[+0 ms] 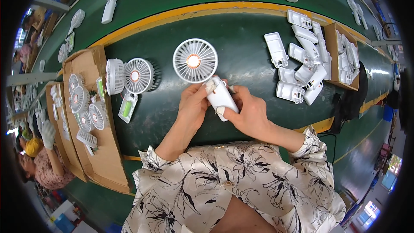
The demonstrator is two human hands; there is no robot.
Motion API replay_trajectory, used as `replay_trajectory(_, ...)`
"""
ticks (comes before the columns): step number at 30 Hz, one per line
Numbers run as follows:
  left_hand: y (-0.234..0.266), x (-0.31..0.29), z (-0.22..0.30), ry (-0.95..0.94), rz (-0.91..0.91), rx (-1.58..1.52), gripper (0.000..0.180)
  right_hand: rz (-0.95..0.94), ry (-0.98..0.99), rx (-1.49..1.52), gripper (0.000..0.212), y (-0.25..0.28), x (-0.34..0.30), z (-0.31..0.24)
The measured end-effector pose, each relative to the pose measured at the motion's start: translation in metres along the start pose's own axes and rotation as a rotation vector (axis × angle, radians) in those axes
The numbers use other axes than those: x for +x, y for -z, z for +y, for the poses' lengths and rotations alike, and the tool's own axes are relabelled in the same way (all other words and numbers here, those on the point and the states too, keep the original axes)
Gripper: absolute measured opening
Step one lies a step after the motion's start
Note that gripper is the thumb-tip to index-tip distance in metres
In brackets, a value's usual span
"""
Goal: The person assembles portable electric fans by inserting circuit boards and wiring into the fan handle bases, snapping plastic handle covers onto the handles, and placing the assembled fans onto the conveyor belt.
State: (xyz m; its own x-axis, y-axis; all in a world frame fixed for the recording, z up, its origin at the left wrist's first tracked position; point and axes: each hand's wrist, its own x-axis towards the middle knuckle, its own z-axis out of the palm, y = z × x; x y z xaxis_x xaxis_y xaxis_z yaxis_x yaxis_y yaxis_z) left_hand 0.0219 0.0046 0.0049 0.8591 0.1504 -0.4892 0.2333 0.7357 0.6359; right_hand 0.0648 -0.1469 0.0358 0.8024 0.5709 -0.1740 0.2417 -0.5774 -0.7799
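Note:
Between my two hands is a white handheld fan [222, 99], its round slatted head pointing away from me above the green bench. My left hand [194, 103] grips the top of the handle just below the fan head, with a white cover on a fingertip. My right hand [252, 110] wraps the handle's other side, its covered thumb pressing on the lower part. Left of the held fan, two more fan heads [138, 76] lie on the bench, beside an opened handle shell [128, 105] with a green battery inside.
A cardboard box [97, 146] with several fans stands at the left. Loose white handle shells [276, 50] are piled at the right, by a carton [331, 54] of more shells. Beyond a yellow edge [215, 7], a green belt carries fans [109, 8]. Another person [51, 168] sits far left.

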Motion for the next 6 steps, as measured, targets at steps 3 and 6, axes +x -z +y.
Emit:
replay_trajectory(3, -0.004, -0.003, 0.003, -0.043, -0.113, -0.032, 0.026, -0.188, -0.074, 0.357, 0.036, 0.0, 0.015, 0.008)
replay_trajectory(6, -0.006, -0.005, 0.004, -0.114, -0.117, 0.005, 0.026, -0.257, -0.077, 0.438, 0.034, 0.002, 0.02, 0.004)
